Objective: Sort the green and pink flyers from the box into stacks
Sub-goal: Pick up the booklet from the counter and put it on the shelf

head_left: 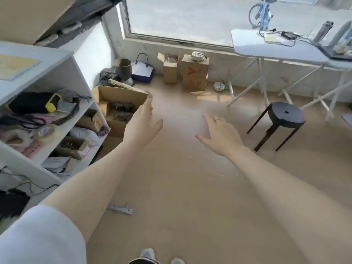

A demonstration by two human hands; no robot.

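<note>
Both my arms stretch forward over a tan floor. My left hand (143, 124) is open with straight fingers, its fingertips at the right rim of an open cardboard box (118, 96) that stands on the floor beside the shelf. Dark items lie inside that box; no green or pink flyers show in it. My right hand (221, 133) hovers open, palm down, over bare floor, holding nothing. A ring sits on one of its fingers.
A white shelf unit (62, 103) crammed with cables, tape and bags stands at the left. Stacked cardboard boxes (194, 73) sit under the window. A black stool (284, 116) and a white folding table (276, 46) stand at the right. A small grey metal piece (120, 209) lies on the floor.
</note>
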